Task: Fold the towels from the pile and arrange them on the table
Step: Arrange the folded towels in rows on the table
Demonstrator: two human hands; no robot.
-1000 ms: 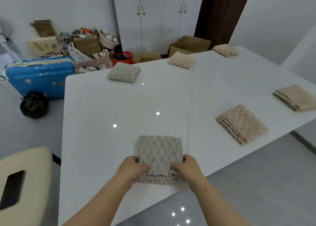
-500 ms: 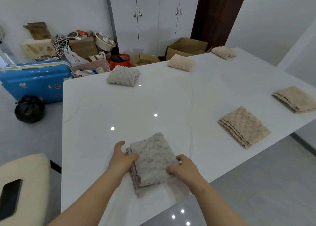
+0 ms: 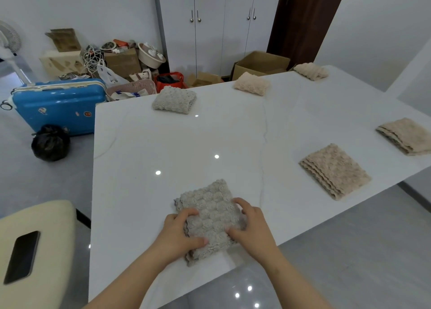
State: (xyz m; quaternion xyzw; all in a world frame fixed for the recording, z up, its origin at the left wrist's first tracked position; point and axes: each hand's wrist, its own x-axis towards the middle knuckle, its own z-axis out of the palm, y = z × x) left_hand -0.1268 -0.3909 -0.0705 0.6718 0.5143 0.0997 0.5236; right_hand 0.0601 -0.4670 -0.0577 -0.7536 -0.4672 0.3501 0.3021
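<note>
The white table (image 3: 163, 145) fills most of the view. A blue suitcase (image 3: 58, 105) stands on the floor beyond its far left corner. Five folded towels lie well apart on the table: a grey one (image 3: 175, 99) and two beige ones (image 3: 252, 83) (image 3: 310, 71) along the far edge, and two flat beige ones (image 3: 334, 171) (image 3: 405, 136) along the right edge. The grey towel (image 3: 210, 206) I handle lies folded near the near edge, turned at a slant. My left hand (image 3: 179, 234) grips its left edge, fingers curled over it, thumb on top. My right hand (image 3: 254, 229) grips its right side, fingertips bent onto the fabric. A dark phone (image 3: 22, 257) rests on a cream cushion (image 3: 46, 227) at lower left.
</note>
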